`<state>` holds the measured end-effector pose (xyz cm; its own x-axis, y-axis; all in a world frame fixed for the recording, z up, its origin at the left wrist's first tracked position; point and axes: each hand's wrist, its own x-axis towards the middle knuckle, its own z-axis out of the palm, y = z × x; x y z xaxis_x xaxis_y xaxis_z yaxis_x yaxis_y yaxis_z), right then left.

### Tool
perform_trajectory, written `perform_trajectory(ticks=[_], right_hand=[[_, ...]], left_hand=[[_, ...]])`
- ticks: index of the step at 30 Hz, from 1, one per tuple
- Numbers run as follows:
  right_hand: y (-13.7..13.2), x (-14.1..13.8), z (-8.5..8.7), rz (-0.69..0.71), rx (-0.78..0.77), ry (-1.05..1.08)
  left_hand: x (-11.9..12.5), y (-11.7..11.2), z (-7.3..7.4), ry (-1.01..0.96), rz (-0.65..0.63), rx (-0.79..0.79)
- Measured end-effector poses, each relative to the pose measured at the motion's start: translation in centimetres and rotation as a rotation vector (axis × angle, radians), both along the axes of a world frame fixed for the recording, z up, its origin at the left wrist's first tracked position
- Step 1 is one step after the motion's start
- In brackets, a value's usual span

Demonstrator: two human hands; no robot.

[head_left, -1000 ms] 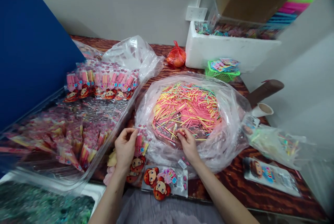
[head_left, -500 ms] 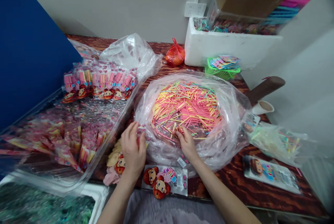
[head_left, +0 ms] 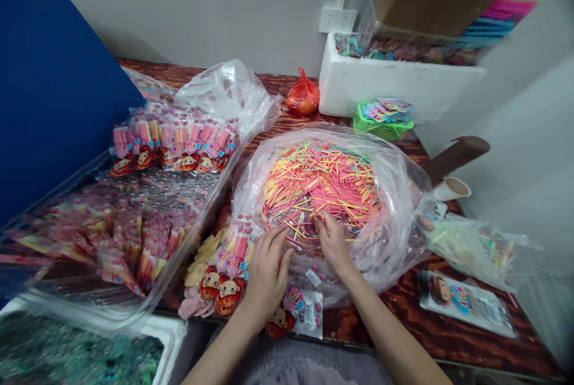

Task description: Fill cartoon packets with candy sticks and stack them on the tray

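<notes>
A big clear plastic bag [head_left: 394,193] lies open on the table and holds a heap of thin pink, yellow and green sticks [head_left: 320,182]. My right hand [head_left: 332,240] rests at the heap's near edge with its fingers curled onto the sticks. My left hand [head_left: 267,271] lies over the bag's near rim, fingers stretched toward the sticks and holding nothing I can see. Left of it lie filled packets with a cartoon face [head_left: 226,277]. An empty printed packet [head_left: 299,312] lies partly under my left wrist.
A clear tray [head_left: 179,241] of filled packets spreads at the left beside a blue panel [head_left: 49,86]. Behind stand a white foam box [head_left: 394,83], a green basket [head_left: 383,125], a red bag [head_left: 304,98]. A paper cup [head_left: 451,189] and another packet [head_left: 466,301] lie right.
My left hand has let go of the filled packet, left it on the pile and moved right to the bag's rim. My right hand has stayed at the sticks' near edge.
</notes>
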<state>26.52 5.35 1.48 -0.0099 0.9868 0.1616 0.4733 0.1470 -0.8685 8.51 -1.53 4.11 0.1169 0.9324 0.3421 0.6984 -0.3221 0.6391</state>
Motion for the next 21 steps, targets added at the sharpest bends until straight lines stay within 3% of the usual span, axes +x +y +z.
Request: perform_trajectory(ticks=[5,9,11,17,21], right_hand=[[-2.5,-1.6,-0.3,0.159,-0.11,0.261],[-3.6,-2.1,-2.0,0.258,-0.088,0.266],[-3.6,-1.9,-2.4,0.265,-0.076,0.251],[-2.8,-0.9,-1.4,0.234,-0.187,0.292],[-2.9,-0.5,-1.4,0.227,-0.207,0.384]], left_hand=[[1.9,0.3,0.6,0.008,-0.033,0.079],[2.9,0.9,-0.5,0.161,-0.244,0.034],[2.9,1.0,-0.9,0.193,-0.288,-0.008],[0.7,-1.4,-0.3,0.085,-0.172,-0.084],[0.0,-3.6,-1.2,0.229,-0.067,-0.19]])
